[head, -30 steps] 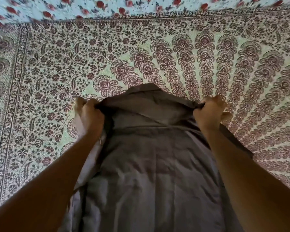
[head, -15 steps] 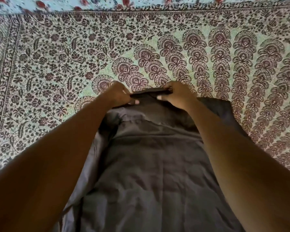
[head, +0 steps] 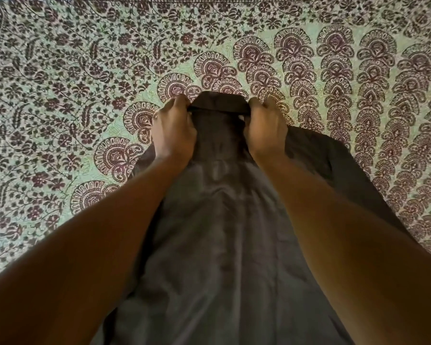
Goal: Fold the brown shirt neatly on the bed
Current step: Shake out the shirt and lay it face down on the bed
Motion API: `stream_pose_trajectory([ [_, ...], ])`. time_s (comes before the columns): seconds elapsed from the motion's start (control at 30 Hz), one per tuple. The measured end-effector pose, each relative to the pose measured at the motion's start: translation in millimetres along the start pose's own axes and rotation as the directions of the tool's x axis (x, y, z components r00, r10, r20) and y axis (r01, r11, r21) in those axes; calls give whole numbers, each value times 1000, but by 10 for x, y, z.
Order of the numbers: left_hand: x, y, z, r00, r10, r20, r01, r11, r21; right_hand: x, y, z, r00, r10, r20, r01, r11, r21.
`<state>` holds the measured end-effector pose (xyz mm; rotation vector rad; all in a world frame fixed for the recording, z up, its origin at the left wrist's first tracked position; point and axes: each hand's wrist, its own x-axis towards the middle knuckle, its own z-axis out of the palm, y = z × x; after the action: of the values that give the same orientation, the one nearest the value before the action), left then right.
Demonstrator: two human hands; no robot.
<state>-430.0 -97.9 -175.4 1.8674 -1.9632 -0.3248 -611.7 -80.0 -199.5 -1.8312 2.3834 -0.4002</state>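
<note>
The brown shirt point(head: 219, 232) lies back-up on the bed, stretching from the bottom edge of the view up to its collar point(head: 219, 105) near the centre. My left hand point(head: 173, 130) grips the collar's left end with curled fingers. At the collar's right end my right hand point(head: 266, 131) grips in the same way. A sleeve or shoulder part point(head: 339, 165) spreads out to the right of my right forearm. My forearms cover both sides of the shirt's body.
The bed is covered by a pale green bedspread point(head: 85, 95) printed with dark maroon flowers and fan-shaped motifs. Its patterned border runs along the top and left edges of the view.
My hands moved from the shirt's shoulders inward to the collar ends. The view has shifted closer, and the flowered fabric beyond the bedspread's top border is out of sight.
</note>
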Motion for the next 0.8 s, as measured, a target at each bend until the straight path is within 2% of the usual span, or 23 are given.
stream_pose_trajectory([
  [0.07,-6,20,16,1000,23,-19,-23,999,-23,-32,-1,-22,1000,5,0,-5,1000,10],
  [0.13,-31,39,17,1000,18,-14,-18,999,-39,-92,16,-55,998,16,-65,-14,1000,26],
  [0.23,-58,4,-2,999,-25,38,23,998,53,-196,26,-50,994,77,-77,-70,994,89],
  [0.33,-69,-199,-150,975,-184,129,162,973,164,-483,-41,-54,993,71,-90,-45,964,264],
  [0.37,-86,-301,-241,939,-274,209,249,958,140,-635,-85,-47,993,17,-114,15,962,273],
  [0.43,-161,-564,-424,830,-397,391,396,914,88,-958,-162,14,983,-143,-113,160,974,161],
  [0.5,-255,-760,-602,722,-402,562,459,887,46,-1226,-166,108,955,-296,-9,297,953,57],
  [0.57,-360,-963,-736,658,-347,669,464,886,3,-1351,-131,181,939,-333,89,331,943,36],
  [0.6,-395,-1055,-805,680,-328,656,428,904,8,-1366,-119,199,945,-311,107,309,951,27],
  [0.63,-418,-1157,-849,738,-293,608,367,930,3,-1367,-118,214,954,-277,114,278,961,13],
  [0.7,-378,-1347,-909,875,-229,426,205,973,104,-1351,-124,229,965,-230,125,235,971,-31],
  [0.77,-221,-1458,-937,964,-72,257,12,974,228,-1360,-144,238,963,-221,154,233,970,-64],
  [0.8,-124,-1471,-947,972,26,234,-79,972,220,-1370,-151,236,962,-222,161,237,968,-78],
])
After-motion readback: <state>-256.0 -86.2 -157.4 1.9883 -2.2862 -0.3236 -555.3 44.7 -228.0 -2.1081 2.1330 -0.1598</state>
